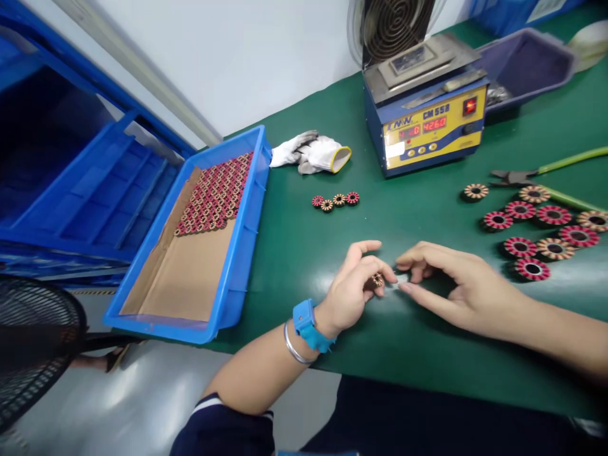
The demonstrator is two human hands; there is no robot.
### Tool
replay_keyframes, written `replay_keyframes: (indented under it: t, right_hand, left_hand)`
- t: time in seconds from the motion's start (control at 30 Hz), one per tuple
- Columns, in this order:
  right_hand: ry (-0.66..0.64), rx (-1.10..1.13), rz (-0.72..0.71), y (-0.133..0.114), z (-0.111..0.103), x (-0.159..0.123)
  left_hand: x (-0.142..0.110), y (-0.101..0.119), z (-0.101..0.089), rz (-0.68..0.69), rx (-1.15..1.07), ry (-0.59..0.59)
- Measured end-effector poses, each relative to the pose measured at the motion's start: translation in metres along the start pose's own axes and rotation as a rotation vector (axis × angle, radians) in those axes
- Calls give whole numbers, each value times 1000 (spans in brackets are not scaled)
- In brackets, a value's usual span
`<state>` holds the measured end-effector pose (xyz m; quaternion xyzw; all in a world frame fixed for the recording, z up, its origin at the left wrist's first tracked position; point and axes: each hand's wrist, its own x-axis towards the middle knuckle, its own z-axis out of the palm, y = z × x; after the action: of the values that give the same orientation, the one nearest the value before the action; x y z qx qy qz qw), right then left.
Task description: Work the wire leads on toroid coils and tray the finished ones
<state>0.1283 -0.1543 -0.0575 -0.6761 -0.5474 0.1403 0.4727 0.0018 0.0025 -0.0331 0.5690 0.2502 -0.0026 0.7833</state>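
Note:
Low over the green table, my left hand (354, 285) has its fingers closed around a small copper-wound stator ring (377, 279), which they partly cover. Facing it, my right hand (456, 285) brings thumb and forefinger together at a tiny pale piece (402, 278), too small and blurred to name. The fingertips of both hands almost meet there. Beyond them lie a few red and copper wound stators (339, 200) in a short row. On the right is a loose group of larger-looking stators (520, 246), some red, some copper.
A blue tray (240, 266) lined with cardboard holds many packed stators on the left. White gloves (318, 152) lie behind. At the back stands a soldering pot (430, 123) with lit digits, beside a purple bin (532, 63). Green-handled cutters (515, 177) rest at right; a black fan (38, 348) stands lower left.

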Motion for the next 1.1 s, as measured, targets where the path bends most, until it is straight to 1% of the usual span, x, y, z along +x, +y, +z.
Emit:
replay_keyframes:
  t: [0.1,0.17,0.23,0.33,0.4,0.47,0.53,0.6,0.63,0.8,0.87,0.97,1.0,1.03,1.1]
  right_hand:
    - [8,11,-72,-2,7,3]
    - [9,0,-106,-3,7,4]
    - [1,-26,-105,-3,4,4]
    - [-8,-29,-72,-3,-3,4]
    - [11,1,-43,-4,-9,4]
    - [57,36,4,-4,-13,3]
    - [138,64,62,-3,-16,3]
    - [200,87,111,-3,-16,2]
    - [207,104,130,-3,-14,2]
    - [67,217,199,-5,-5,6]
    - [87,274,234,-5,-7,7]
    - [215,371,292,-3,-12,7]
    - [238,380,309,-2,-12,7]
    - [238,374,319,-2,-12,7]
    - [174,335,309,-2,-8,7]
  left_hand:
    - [-2,-1,-1,25,26,-51]
    - [-2,-1,-1,27,44,-67]
    - [-1,-1,-1,40,74,-66]
    - [1,-2,-1,86,109,-56]
    - [2,-3,-1,103,92,-62]
    - [3,-4,-2,98,29,-67]
    - [4,-3,-4,86,-60,-62]
    - [5,-1,-5,76,-133,-47]
    - [5,0,-6,76,-158,-44]
    - [5,1,-4,94,-182,-54]
    - [5,0,-4,111,-173,-38]
    - [6,-1,-4,123,-195,-2]
    - [7,-1,-4,118,-210,3]
    - [7,-1,-4,112,-224,1]
    - [8,-3,-4,102,-237,-16]
